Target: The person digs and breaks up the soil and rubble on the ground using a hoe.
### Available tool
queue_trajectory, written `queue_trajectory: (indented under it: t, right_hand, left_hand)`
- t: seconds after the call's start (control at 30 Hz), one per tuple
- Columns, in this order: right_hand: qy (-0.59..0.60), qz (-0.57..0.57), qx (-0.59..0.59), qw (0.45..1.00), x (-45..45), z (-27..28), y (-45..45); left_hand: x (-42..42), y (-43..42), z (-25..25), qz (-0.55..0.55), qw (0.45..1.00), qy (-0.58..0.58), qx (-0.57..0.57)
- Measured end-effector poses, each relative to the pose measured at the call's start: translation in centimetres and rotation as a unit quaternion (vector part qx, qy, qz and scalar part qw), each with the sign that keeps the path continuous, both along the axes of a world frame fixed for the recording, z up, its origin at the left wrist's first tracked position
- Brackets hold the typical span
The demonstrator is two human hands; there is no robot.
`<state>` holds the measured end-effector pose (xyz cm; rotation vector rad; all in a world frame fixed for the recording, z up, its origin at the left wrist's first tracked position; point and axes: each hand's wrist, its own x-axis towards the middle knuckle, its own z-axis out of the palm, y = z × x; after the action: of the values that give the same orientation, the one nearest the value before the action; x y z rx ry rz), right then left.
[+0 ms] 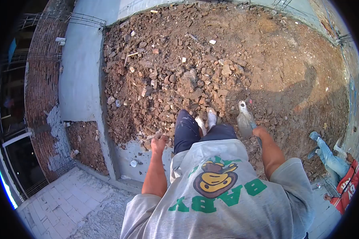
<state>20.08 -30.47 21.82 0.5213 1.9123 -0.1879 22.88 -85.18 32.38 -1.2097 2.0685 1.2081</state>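
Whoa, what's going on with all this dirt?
A person in a grey shirt is at a patch of lumpy brown dirt. Their right hand grips a metal-bladed tool, with the blade down by their feet. Their left hand is curled on the other side; I can't tell if it holds anything. Another person in red is over at the right edge of the picture.
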Motion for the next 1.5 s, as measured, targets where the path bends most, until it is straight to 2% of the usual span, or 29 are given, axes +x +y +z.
queue_trajectory:
  t: [0.07, 0.17, 0.2, 0.23, 0.27, 0.3, 0.33, 0.37, 0.4, 0.43, 0.5, 0.57, 0.6, 0.63, 0.7, 0.77, 0.8, 0.83, 0.9, 0.93, 1.0, 1.03, 1.07, 1.17, 1.23, 1.3, 1.37, 1.43, 1.5]
  right_hand:
    - [0.027, -0.034, 0.014, 0.999, -0.6, 1.5, -0.7]
    - [0.040, -0.076, 0.016, 0.996, -1.3, 4.0, -1.7]
    - [0.022, -0.122, 0.020, 0.992, -0.9, 5.2, -1.5]
    - [0.002, -0.172, 0.021, 0.985, 0.1, 6.7, -1.7]
    - [-0.001, -0.225, 0.019, 0.974, -0.6, 7.2, -2.1]
    - [0.040, -0.215, 0.024, 0.975, 0.1, 7.0, -2.1]
    - [0.073, -0.198, 0.033, 0.977, 1.5, 6.8, -1.3]
    - [0.034, -0.215, 0.030, 0.976, 1.9, 6.0, -0.3]
    - [-0.009, -0.230, 0.029, 0.973, 2.9, 5.6, 0.7]
    - [0.008, -0.167, 0.044, 0.985, 2.7, 5.8, 1.2]
    - [0.048, -0.047, 0.069, 0.995, 2.9, 5.8, 1.9]
    - [0.019, -0.059, 0.029, 0.998, 3.6, 3.2, 5.0]
    - [0.003, -0.067, 0.010, 0.998, 4.1, 2.4, 6.2]
    - [-0.007, -0.067, 0.010, 0.998, 4.1, 3.0, 5.9]
    - [-0.024, -0.054, 0.013, 0.998, 1.0, 8.7, 2.2]
    - [-0.012, -0.021, 0.036, 0.999, -1.0, 10.8, 0.5]
    - [-0.010, -0.011, 0.034, 0.999, -1.0, 10.3, 0.7]
    - [-0.008, -0.002, 0.033, 0.999, -1.0, 9.9, 0.9]
    - [-0.001, -0.003, 0.011, 1.000, -1.3, 6.5, 2.7]
    - [0.011, 0.012, 0.010, 1.000, -2.0, 5.7, 2.6]
    - [0.019, 0.047, 0.013, 0.999, -2.3, 4.8, 3.5]
    - [0.021, 0.047, 0.015, 0.999, -2.6, 4.6, 3.8]
    - [0.025, 0.045, 0.015, 0.999, -3.2, 4.4, 3.7]
    - [0.053, -0.014, 0.038, 0.998, -4.6, 6.3, 1.1]
    - [0.078, -0.037, 0.057, 0.995, -6.4, 8.3, -1.4]
    - [0.088, -0.030, 0.071, 0.993, -6.9, 9.4, -3.3]
    - [0.074, -0.018, 0.066, 0.995, -7.3, 9.7, -3.9]
    - [0.062, -0.015, 0.066, 0.996, -8.2, 9.7, -4.4]
    - [0.046, -0.037, 0.065, 0.996, -8.4, 8.9, -5.0]
  left_hand:
    - [-0.8, 0.2, -1.4, -0.014, 1.000, -0.026, 0.001]
    - [-1.4, -2.0, -8.3, -0.069, 0.997, -0.022, 0.023]
    - [-4.0, -0.9, -6.8, -0.092, 0.991, -0.090, 0.040]
    - [-4.8, -1.6, -9.2, -0.136, 0.988, -0.065, 0.038]
    - [-6.2, -0.9, -8.7, -0.232, 0.970, -0.035, -0.069]
    - [-9.5, 0.4, -8.6, -0.315, 0.932, 0.012, -0.178]
    - [-12.8, 0.7, -9.5, -0.249, 0.963, 0.008, -0.102]
    - [-14.0, 1.1, -10.0, -0.176, 0.984, -0.017, -0.019]
    - [-15.3, 2.1, -7.3, -0.134, 0.991, 0.005, 0.029]
    - [-18.5, 3.2, -3.9, -0.093, 0.992, 0.046, 0.073]
    - [-20.7, 3.7, -1.9, -0.024, 0.987, 0.106, 0.121]
    - [-20.4, 2.8, -1.6, -0.052, 0.979, 0.176, 0.086]
    - [-19.6, 3.1, 0.2, -0.002, 0.974, 0.192, 0.116]
    - [-18.1, 2.6, -0.3, 0.010, 0.976, 0.191, 0.109]
    - [-13.8, 0.6, -3.0, 0.047, 0.976, 0.193, 0.094]
    - [-7.6, -1.1, -6.7, 0.104, 0.983, 0.130, 0.077]
    - [-4.5, -0.2, -5.1, 0.191, 0.966, 0.141, 0.099]
    - [0.4, -2.4, -11.0, 0.125, 0.989, 0.066, 0.036]
    - [4.7, -0.5, -8.1, 0.279, 0.956, 0.004, 0.085]
    - [8.1, -0.6, -10.8, 0.279, 0.957, -0.010, 0.083]
    - [10.9, -0.6, -11.5, 0.009, 0.997, -0.074, -0.022]
    - [11.5, -0.6, -11.6, -0.131, 0.984, -0.100, -0.074]
    - [7.0, 1.2, -4.9, -0.068, 0.983, -0.149, -0.080]
    - [3.1, 0.8, -7.2, 0.066, 0.995, -0.067, 0.019]
    - [-3.2, 1.1, -4.6, 0.017, 1.000, -0.016, -0.006]
    - [-8.4, -0.6, -6.8, 0.047, 0.996, 0.028, 0.071]
    - [-14.6, -0.5, -1.8, 0.085, 0.987, 0.092, 0.099]
    - [-18.2, -2.0, -2.3, 0.093, 0.975, 0.158, 0.129]
    - [-20.0, -3.4, -1.9, 0.054, 0.979, 0.160, 0.112]
